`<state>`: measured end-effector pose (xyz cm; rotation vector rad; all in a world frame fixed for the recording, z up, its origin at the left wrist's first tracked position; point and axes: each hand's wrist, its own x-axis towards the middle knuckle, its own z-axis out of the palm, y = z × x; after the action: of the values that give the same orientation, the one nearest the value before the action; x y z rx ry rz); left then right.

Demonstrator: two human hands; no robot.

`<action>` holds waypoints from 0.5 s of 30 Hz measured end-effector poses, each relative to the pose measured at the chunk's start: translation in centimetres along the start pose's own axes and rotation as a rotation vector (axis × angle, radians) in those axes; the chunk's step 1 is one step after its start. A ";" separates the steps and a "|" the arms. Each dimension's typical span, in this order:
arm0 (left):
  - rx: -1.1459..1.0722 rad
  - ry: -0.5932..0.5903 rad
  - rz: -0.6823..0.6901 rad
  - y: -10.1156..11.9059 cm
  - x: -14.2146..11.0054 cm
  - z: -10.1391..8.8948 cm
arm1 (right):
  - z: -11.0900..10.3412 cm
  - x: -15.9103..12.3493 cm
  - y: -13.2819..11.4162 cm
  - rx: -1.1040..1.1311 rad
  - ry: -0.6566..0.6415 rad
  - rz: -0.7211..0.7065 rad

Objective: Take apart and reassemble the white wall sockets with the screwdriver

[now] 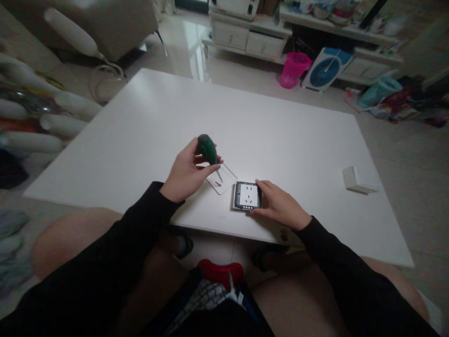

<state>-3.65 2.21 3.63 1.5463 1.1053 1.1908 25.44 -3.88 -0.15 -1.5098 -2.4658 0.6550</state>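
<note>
My left hand (pixel 188 169) is closed around the green handle of a screwdriver (pixel 207 150), its shaft slanting down over a white cover plate (pixel 226 181). The plate lies on the table, and a small dark screw-like piece (pixel 218 184) rests on it. My right hand (pixel 278 201) grips the right side of a wall socket (pixel 249 195), thumb on the near edge and fingers on the far one. The socket has a white face with slots and a dark frame around it. It sits close to the right corner of the cover plate.
The white table (pixel 245 121) spreads out before me. A white box-shaped piece (pixel 359 179) stands near its right edge. Beyond it are a pink basket (pixel 293 70), a blue and white fan (pixel 326 70) and a low cabinet (pixel 245 40). White rounded chair parts (pixel 66 105) lie to the left.
</note>
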 end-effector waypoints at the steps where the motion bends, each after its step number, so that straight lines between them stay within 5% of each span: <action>1: -0.003 -0.020 -0.003 0.1 0.0 0.3 | 0.0 0.0 0.0 0.003 -0.002 0.000; 15: -0.003 -0.114 0.013 -1.2 -0.4 0.6 | 0.0 0.0 0.0 -0.002 -0.011 0.005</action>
<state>-3.24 2.01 2.33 1.6014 1.0195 1.0979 25.40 -3.88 -0.13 -1.5172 -2.4726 0.6637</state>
